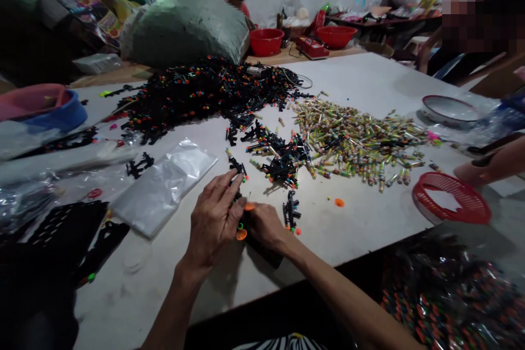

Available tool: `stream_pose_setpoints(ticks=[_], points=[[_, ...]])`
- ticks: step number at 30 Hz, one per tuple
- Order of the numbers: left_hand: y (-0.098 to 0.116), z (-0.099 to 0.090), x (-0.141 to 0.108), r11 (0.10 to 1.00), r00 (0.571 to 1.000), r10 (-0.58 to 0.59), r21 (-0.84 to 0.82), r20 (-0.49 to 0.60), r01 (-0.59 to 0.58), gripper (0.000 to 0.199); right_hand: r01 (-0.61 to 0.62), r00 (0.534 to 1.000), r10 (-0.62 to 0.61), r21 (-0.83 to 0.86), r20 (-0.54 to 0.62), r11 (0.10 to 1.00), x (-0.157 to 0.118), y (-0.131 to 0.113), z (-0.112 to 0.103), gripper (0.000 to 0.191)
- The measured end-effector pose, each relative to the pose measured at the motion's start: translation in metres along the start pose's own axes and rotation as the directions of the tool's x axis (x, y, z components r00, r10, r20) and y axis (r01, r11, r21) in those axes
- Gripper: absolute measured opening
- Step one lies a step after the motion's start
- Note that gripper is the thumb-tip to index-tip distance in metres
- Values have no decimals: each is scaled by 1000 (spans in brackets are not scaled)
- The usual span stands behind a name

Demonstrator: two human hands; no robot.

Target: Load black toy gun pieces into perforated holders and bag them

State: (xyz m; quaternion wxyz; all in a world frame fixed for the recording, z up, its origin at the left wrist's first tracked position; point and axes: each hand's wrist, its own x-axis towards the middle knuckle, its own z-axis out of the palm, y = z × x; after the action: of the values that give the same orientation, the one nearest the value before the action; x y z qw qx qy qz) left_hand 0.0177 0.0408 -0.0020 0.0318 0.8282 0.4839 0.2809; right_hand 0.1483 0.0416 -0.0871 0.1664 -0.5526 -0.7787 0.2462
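My left hand (211, 221) is closed around a black toy gun (237, 164), whose tip sticks out past the fingertips. Below the left thumb, an orange disc (241, 234) and a green ring show. Pressed close on its right, my right hand (266, 224) has its fingers curled; an orange rim (249, 206) peeks out at its thumb side, and whatever its fingers hold is hidden. Another black toy gun (291, 210) lies just right of my hands. Ahead of them is a small heap of black toy guns (283, 158) with coloured tips.
A large pile of black toy parts (197, 93) lies behind, beside a heap of yellowish small tubes (361, 142). Clear plastic bags (168, 186) are at left. A red basket (451, 197) and another person's arm (496, 161) are at right. A bulky sack (184, 27) stands behind.
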Motion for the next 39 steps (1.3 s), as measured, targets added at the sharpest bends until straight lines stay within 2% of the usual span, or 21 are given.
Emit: stream_pose_setpoints(ticks=[2, 4, 5, 7, 9, 11, 12, 15, 17, 19, 20, 21, 23, 24, 25, 27, 29, 31, 34, 37, 39], points=[[-1, 1, 1, 1000, 1000, -6, 19, 18, 5, 41, 18, 998, -13, -90, 58, 996, -1, -4, -4, 18], [-2, 1, 2, 999, 1000, -18, 33, 20, 18, 36, 37, 988, -28, -55, 151, 998, 3, 4, -18, 19], [-3, 1, 2, 999, 1000, -19, 29, 13, 19, 35, 37, 988, -32, -31, 152, 999, 8, 13, -28, 20], [-3, 1, 2, 1000, 1000, -14, 8, -5, 14, 33, -35, 999, 38, -79, 31, 996, 20, 41, -56, 24], [-2, 1, 2, 1000, 1000, -18, -8, -8, 17, 33, -258, 961, 217, -281, -169, 924, 34, 72, -84, 26], [-2, 0, 1, 999, 999, -35, -14, 1, 35, 34, -349, 935, 289, -392, -205, 851, 44, 96, -106, 23], [-2, 0, 1, 999, 999, -40, -14, 8, 40, 34, -346, 937, 292, -413, -190, 842, 47, 104, -112, 21], [-1, -1, 0, 999, 999, -39, -10, 15, 39, 34, -298, 951, 234, -397, -202, 868, 42, 109, -112, 19], [0, -1, -1, 1000, 1000, -29, -7, 5, 29, 35, -273, 945, 215, -232, -247, 934, 32, 98, -98, 17], [1, -2, -1, 1000, 1000, -24, -6, 0, 24, 35, -229, 951, 255, 152, -176, 961, 22, 82, -76, 11], [1, -2, 0, 1000, 1000, -23, -7, 1, 23, 36, -207, 962, 258, 378, -90, 902, 19, 72, -64, 9], [1, -2, 0, 1000, 1000, -22, -7, 6, 22, 36, -196, 972, 237, 565, 1, 802, 18, 63, -52, 10], [0, -2, 0, 1000, 1000, -21, -5, 18, 21, 37, -168, 983, 164, 763, 82, 624, 19, 48, -32, 13], [0, -3, 0, 1000, 999, -22, -2, 25, 22, 37, -143, 988, 135, 791, 77, 594, 22, 42, -24, 14], [0, -3, 0, 1000, 999, -22, 1, 27, 22, 38, -118, 992, 111, 788, 63, 605, 24, 38, -19, 13], [0, -2, 0, 1000, 999, -21, 7, 28, 21, 38, -79, 996, 86, 687, 24, 723, 28, 32, -14, 12], [0, 0, 0, 1000, 1000, -10, 13, 17, 10, 39, -65, 997, 75, 469, -1, 881, 30, 27, -13, 9], [-1, 1, 1, 1000, 1000, 8, 21, 11, -9, 41, -64, 998, 66, 201, -5, 978, 28, 20, -11, 6], [-3, 2, 2, 999, 999, 29, 34, 25, -30, 40, -20, 998, 21, -18, 57, 1000, 26, 14, -15, 15], [-5, 3, 2, 999, 1000, 14, 36, 15, -14, 38, 10, 985, -8, -11, 171, 1000, 34, 24, -39, 23], [-5, 3, 2, 1000, 1000, -1, 29, -5, 1, 38, -48, 997, 54, -106, 62, 993, 47, 37, -63, 26]])
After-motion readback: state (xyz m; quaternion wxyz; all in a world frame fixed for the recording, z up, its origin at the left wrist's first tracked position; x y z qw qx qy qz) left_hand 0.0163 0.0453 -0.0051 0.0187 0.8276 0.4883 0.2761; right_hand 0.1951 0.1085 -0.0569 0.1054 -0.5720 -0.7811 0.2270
